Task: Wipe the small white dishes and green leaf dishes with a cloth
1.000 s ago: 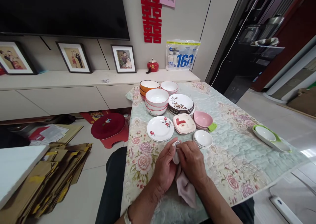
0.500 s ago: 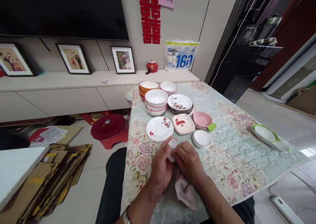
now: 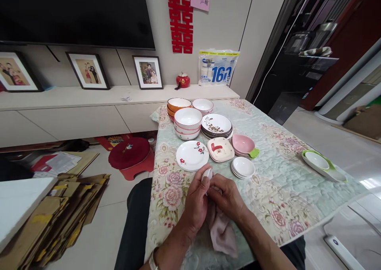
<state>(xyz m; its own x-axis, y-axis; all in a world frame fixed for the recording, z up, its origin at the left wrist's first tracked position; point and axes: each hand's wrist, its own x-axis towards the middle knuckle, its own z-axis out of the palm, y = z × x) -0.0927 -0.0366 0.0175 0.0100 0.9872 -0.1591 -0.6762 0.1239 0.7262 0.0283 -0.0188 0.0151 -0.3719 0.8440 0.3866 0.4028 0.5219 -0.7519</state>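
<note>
Head view, left to right: the left hand [image 3: 196, 204] grasps a small white dish [image 3: 207, 175] upright between thumb and fingers, directly in front of the right hand's fingertips. Ahead of both hands lie flowered plates [image 3: 192, 155] and a squarish dish [image 3: 220, 149]. The right hand [image 3: 228, 194] grips a pinkish cloth [image 3: 222, 232] that hangs below it; stacked white saucers [image 3: 243, 167] sit just beyond that hand.

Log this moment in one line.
left hand: holds small white dish | right hand: holds pinkish cloth | nearby: stacked bowls
</note>
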